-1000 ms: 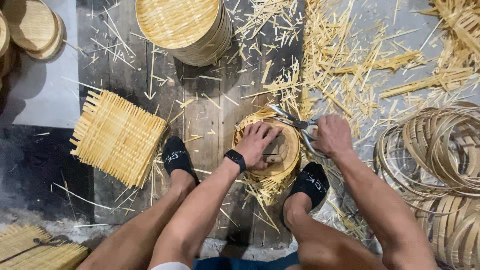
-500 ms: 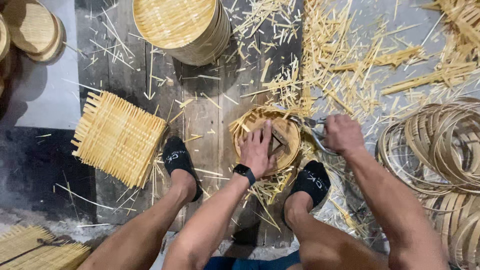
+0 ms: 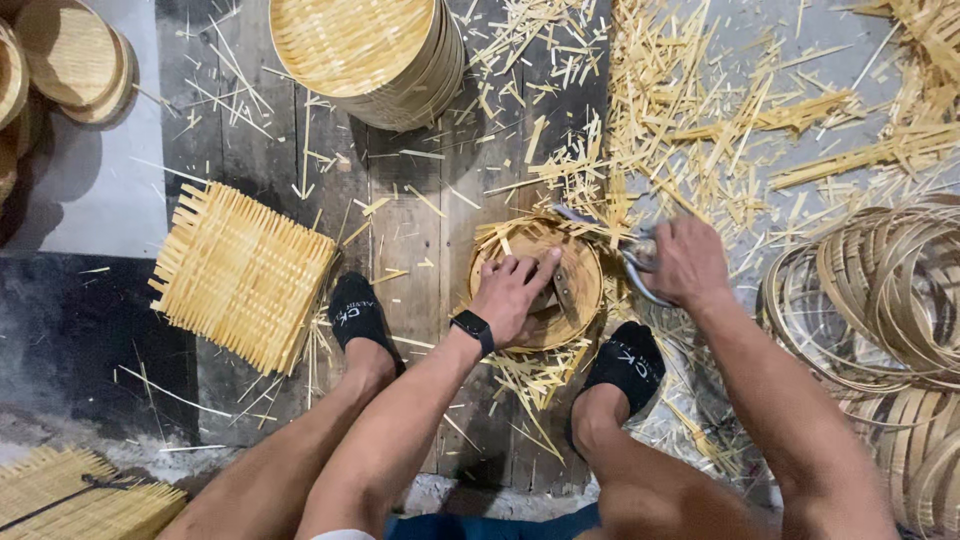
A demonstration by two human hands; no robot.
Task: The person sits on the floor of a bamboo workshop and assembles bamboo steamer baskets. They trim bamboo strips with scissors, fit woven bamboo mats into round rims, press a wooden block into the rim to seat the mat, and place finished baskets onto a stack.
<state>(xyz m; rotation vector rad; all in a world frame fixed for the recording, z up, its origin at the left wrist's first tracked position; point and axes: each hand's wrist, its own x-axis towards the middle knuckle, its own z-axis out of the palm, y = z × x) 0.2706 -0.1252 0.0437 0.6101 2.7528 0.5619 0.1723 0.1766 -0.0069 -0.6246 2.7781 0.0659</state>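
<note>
Tray (image 3: 580,275) at frame centre on floor, between feet | left hand (image 3: 512,292) pressed flat on it, fingers spread | right hand (image 3: 685,262) just right, clenched on shears (image 3: 640,265), blades at rim

Floor: dark, worn wooden planks (image 3: 400,230) at centre, grey concrete (image 3: 90,200) at left and upper right. Bamboo offcuts (image 3: 690,110) litter the planks and concrete. A black mat (image 3: 60,340) lies at lower left. Lighting is even and soft. No walls or windows in view.
</note>
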